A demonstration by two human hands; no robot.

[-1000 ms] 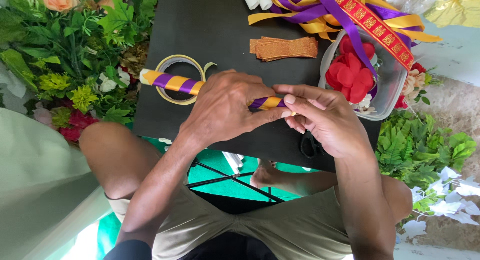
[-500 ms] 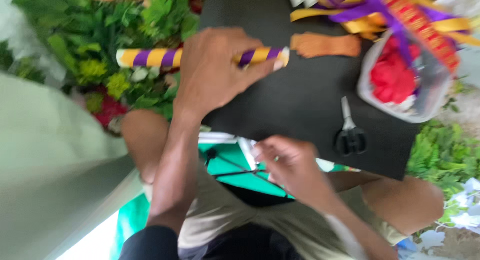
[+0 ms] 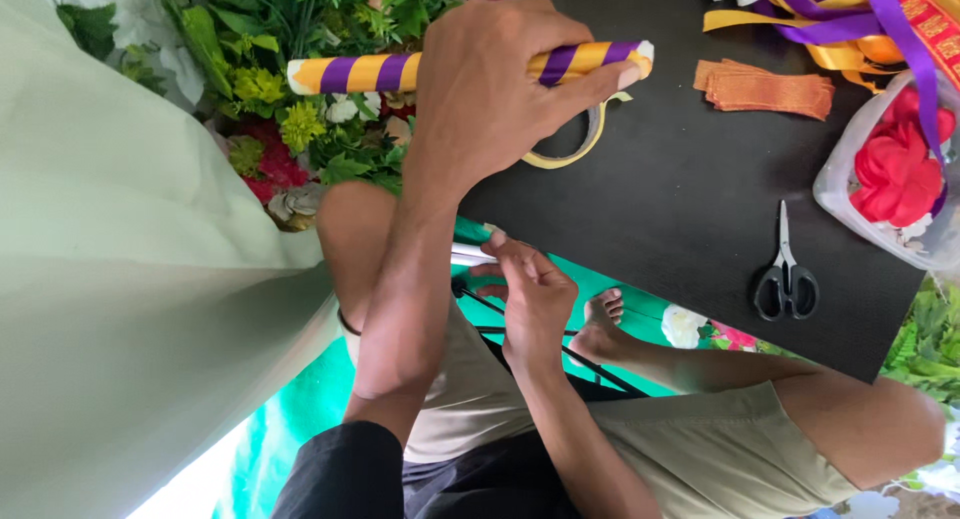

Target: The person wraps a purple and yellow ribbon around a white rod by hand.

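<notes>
- Left hand [image 3: 490, 89] clenched round a stick wrapped in purple and yellow stripes [image 3: 380, 72], held level over the near-left edge of the black board [image 3: 680, 209]; index finger stretched along the stick to its right end.
- Right hand [image 3: 530, 299] low between the knees, below the board's edge, fingertips pinching a thin white piece [image 3: 470, 254]; what it is cannot be told.
- Roll of tape [image 3: 585, 139] flat on the board, just under the stick's right end, partly hidden by the left hand.
- Black-handled scissors [image 3: 787, 269] lying shut on the board, well apart from both hands, blades pointing away.
- Small stack of orange ribbon pieces [image 3: 765, 89] beyond the scissors.
- Clear plastic tub [image 3: 835, 194] at the board's right edge, red fabric flowers [image 3: 895, 169] inside.
- Tangle of purple, yellow and red ribbons [image 3: 850, 19] at the far right, draping over the tub.
- Heap of artificial greenery and flowers [image 3: 290, 109] left of the board, beneath the stick's left end.
- Pale green sheet [image 3: 130, 309] filling the left side.
- Green mat [image 3: 290, 419] under crossed legs, bare foot [image 3: 600, 324] below the board.
</notes>
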